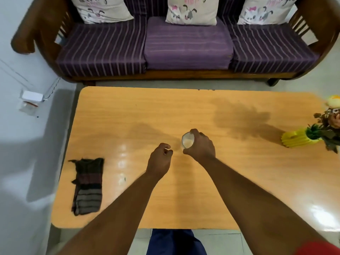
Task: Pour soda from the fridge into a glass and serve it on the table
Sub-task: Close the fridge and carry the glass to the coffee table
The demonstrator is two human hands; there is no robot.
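A clear glass [187, 140] holding pale soda stands near the middle of the light wooden table [128, 115]. My right hand [201, 145] is wrapped around the glass from its right side, thumb and fingers closed on its wall. My left hand [160, 159] hovers just left of the glass, fingers curled loosely with nothing in them, a small gap away from it. No bottle or fridge is in view.
A dark striped cloth [88, 186] lies near the table's left front corner. A yellow vase with flowers [301, 138] stands at the right edge. A purple-cushioned wooden sofa [187, 45] sits behind the table. A white wall runs along the left.
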